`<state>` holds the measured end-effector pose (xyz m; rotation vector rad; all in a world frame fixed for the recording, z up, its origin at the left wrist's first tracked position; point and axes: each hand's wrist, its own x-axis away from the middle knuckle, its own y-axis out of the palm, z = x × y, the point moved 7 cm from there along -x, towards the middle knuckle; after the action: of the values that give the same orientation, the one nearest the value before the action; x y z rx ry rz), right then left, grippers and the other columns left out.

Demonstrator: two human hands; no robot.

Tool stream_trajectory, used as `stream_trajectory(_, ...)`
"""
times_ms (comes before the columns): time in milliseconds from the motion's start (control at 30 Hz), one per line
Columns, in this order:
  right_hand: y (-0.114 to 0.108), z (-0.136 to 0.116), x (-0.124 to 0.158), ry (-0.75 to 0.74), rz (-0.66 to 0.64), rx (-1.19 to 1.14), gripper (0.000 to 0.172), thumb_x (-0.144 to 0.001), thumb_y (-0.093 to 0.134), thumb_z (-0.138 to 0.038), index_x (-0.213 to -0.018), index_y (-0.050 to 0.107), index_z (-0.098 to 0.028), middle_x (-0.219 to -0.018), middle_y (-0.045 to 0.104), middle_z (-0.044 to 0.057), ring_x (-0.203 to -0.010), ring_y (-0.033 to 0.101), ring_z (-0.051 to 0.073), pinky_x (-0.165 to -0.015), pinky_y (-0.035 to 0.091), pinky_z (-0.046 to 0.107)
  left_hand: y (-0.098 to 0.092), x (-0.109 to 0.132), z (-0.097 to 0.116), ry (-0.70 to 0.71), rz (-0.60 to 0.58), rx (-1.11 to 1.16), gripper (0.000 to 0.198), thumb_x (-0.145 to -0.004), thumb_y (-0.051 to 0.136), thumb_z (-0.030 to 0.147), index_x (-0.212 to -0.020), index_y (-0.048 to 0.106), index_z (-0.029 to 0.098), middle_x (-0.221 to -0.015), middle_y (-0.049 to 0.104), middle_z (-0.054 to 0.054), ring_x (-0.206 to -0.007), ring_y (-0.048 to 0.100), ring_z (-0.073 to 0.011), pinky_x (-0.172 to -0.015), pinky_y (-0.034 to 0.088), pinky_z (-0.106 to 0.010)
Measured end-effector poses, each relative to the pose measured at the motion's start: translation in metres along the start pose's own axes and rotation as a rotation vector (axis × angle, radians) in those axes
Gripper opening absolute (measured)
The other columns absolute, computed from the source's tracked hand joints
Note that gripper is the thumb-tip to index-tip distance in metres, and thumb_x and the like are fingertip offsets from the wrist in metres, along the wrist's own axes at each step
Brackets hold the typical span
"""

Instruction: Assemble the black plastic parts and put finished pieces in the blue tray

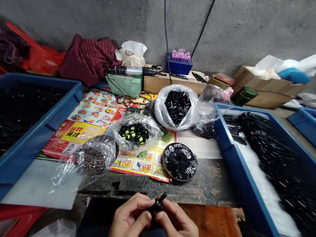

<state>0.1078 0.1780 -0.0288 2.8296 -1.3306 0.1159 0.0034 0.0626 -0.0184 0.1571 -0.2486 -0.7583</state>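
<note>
Both hands meet low in the head view, just off the table's front edge. Between their fingertips is a small black plastic part (159, 204) with a short thin stem pointing up to the right. My left hand (130, 222) pinches it from the left, thumb and forefinger closed. From the other side my right hand (178, 227) grips it the same way. Its lower portion is hidden by the fingers and shadow. Nearest on the table are a round dish of flat black discs (180, 162) and a clear bag of small metal screws (96, 161).
Open bags hold black parts (177, 107) and green-and-black pieces (134, 133) on printed flyers (90, 112). Blue bins stand at left (33, 146) and right (247, 197), filled with black pieces. An electric screwdriver (135, 70) lies at the back on a green box (124, 84).
</note>
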Motion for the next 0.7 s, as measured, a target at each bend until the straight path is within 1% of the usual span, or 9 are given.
stream_trajectory(67,0.001,-0.009,0.001,-0.095,0.028,0.031,0.024,-0.068,0.076,-0.015,-0.088,0.080,-0.026,-0.079,0.077,0.003,-0.067,0.072,0.018,-0.062,0.058,0.017,0.000,0.001,-0.004,-0.027,0.023,0.027,0.012,-0.078,0.072,0.031,-0.084,0.075,0.020,-0.086,0.061,-0.004,-0.057,0.056,-0.0093,-0.051,0.046,-0.017)
stream_trajectory(133,-0.001,-0.015,0.004,-0.150,0.101,0.039,0.023,-0.068,0.075,-0.015,-0.087,0.079,-0.026,-0.078,0.077,0.002,-0.066,0.071,0.016,-0.063,0.057,0.016,-0.001,0.002,-0.009,-0.052,0.041,0.051,0.013,-0.077,0.073,0.031,-0.083,0.074,0.019,-0.086,0.061,-0.003,-0.056,0.055,-0.0087,-0.050,0.045,-0.017)
stream_trajectory(200,-0.003,-0.018,0.007,-0.165,0.173,0.039,0.021,-0.068,0.075,-0.015,-0.086,0.079,-0.026,-0.078,0.076,0.001,-0.067,0.071,0.016,-0.065,0.056,0.016,0.000,0.002,-0.012,-0.067,0.045,0.058,0.015,-0.077,0.073,0.032,-0.084,0.074,0.019,-0.086,0.061,-0.004,-0.055,0.055,-0.0088,-0.049,0.045,-0.017)
stream_trajectory(267,-0.004,-0.017,0.010,-0.153,0.203,0.055,0.018,-0.068,0.075,-0.017,-0.084,0.079,-0.024,-0.078,0.076,0.003,-0.068,0.070,0.017,-0.065,0.056,0.018,0.001,0.001,-0.013,-0.060,0.043,0.051,0.016,-0.078,0.073,0.033,-0.085,0.074,0.019,-0.087,0.062,-0.004,-0.055,0.055,-0.0093,-0.049,0.045,-0.017)
stream_trajectory(400,-0.004,-0.011,0.008,-0.092,0.165,0.090,0.012,-0.067,0.077,-0.021,-0.079,0.079,-0.022,-0.076,0.076,0.005,-0.067,0.070,0.020,-0.063,0.056,0.021,0.003,0.003,-0.010,-0.033,0.043,0.020,0.014,-0.078,0.072,0.033,-0.082,0.075,0.019,-0.087,0.063,-0.005,-0.058,0.055,-0.0103,-0.050,0.046,-0.017)
stream_trajectory(500,-0.003,-0.006,0.005,-0.014,0.134,0.060,0.011,-0.069,0.077,-0.026,-0.078,0.079,-0.022,-0.071,0.073,0.004,-0.064,0.067,0.019,-0.060,0.054,0.021,0.003,0.004,-0.010,-0.045,0.046,0.008,0.017,-0.078,0.072,0.035,-0.083,0.075,0.019,-0.085,0.064,-0.005,-0.057,0.054,-0.0106,-0.050,0.046,-0.018)
stream_trajectory(600,0.004,0.000,0.001,0.080,0.031,-0.010,0.016,-0.073,0.075,-0.035,-0.077,0.079,-0.020,-0.061,0.065,0.003,-0.053,0.061,0.016,-0.051,0.049,0.021,0.000,0.004,-0.012,-0.058,0.051,-0.002,0.020,-0.078,0.072,0.037,-0.086,0.075,0.020,-0.085,0.064,-0.006,-0.056,0.054,-0.0108,-0.049,0.047,-0.018)
stream_trajectory(700,0.009,0.007,-0.001,0.161,-0.047,-0.102,0.022,-0.073,0.074,-0.040,-0.073,0.076,-0.018,-0.056,0.058,0.001,-0.048,0.056,0.014,-0.048,0.046,0.021,-0.001,0.002,-0.010,-0.052,0.052,-0.017,0.023,-0.077,0.072,0.039,-0.089,0.075,0.020,-0.083,0.065,-0.006,-0.056,0.056,-0.0119,-0.050,0.049,-0.019)
